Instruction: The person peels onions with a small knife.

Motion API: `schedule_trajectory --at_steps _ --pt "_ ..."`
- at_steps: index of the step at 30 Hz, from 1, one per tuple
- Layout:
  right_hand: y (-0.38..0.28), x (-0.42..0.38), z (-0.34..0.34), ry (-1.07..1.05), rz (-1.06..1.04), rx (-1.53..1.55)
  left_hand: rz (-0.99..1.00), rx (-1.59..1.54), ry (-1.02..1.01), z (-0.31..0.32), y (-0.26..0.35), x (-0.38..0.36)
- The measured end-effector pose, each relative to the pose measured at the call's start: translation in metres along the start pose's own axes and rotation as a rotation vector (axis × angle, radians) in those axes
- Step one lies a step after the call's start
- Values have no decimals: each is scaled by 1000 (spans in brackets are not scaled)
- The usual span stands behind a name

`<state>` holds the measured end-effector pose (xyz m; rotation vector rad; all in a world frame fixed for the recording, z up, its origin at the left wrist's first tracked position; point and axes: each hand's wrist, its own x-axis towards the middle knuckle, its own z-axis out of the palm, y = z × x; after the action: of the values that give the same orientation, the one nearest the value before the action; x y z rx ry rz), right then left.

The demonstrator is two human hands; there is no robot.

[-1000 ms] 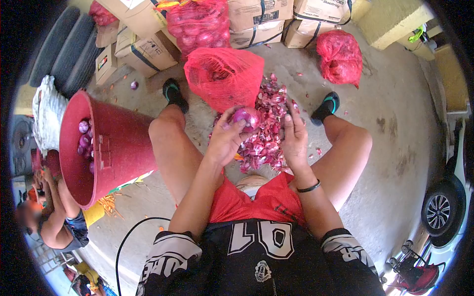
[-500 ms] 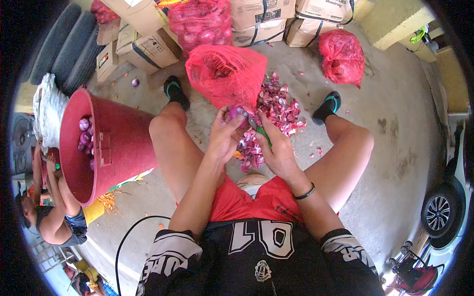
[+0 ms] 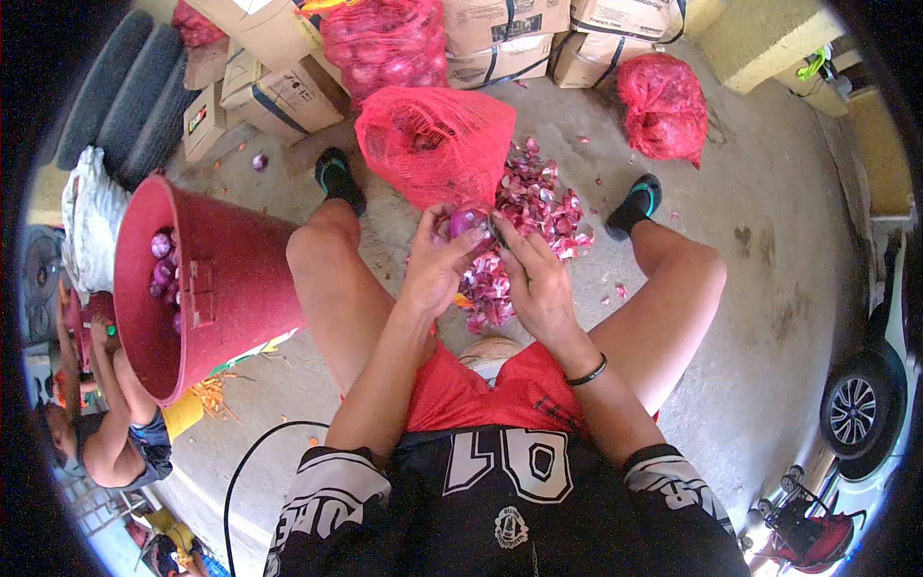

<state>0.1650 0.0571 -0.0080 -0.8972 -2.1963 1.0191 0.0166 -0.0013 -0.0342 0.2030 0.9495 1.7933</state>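
My left hand [image 3: 436, 264] is closed round a purple onion [image 3: 469, 223], held up between my knees. My right hand [image 3: 540, 287] is at the onion's right side, its fingers bent round a small knife [image 3: 497, 231]; only a dark bit of it shows at the fingertips and the handle is hidden in the palm. Below and beyond the hands lies a heap of onion skins [image 3: 543, 207] on the floor. An open red mesh sack [image 3: 437, 139] stands just past my left hand.
To the left, a large red tub [image 3: 231, 279] holds several onions. Full mesh sacks [image 3: 385, 48] and cardboard boxes [image 3: 510, 58] line the back. A red bag [image 3: 661, 108] lies beyond my right foot. Another person [image 3: 115, 423] sits at far left; a car wheel [image 3: 854, 412] is at right.
My right hand has turned, so the knife's green handle no longer shows. The onion has rotated slightly in my left hand and shows more of its surface.
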Motion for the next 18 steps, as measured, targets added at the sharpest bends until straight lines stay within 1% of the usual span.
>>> schedule_trajectory --at_steps 4,7,10,13,14,16,18 --pt "-4 6 -2 54 9 0 -21 -52 -49 1 0 1" --pt "-3 7 -8 -1 57 -122 -38 -91 -107 1 2 1" --pt "31 19 -15 217 25 -137 -43 -131 -170 -1 4 -1" --pt "36 28 -29 144 -119 13 -43 -141 -188 -5 5 -6" --pt "37 25 -25 84 -115 56 -46 -129 -188 -6 5 -5" --pt "31 13 -19 -68 79 313 -30 -118 -188 -5 5 -2" --pt "21 4 -15 -172 240 517 -11 -112 -182 -5 4 -2"
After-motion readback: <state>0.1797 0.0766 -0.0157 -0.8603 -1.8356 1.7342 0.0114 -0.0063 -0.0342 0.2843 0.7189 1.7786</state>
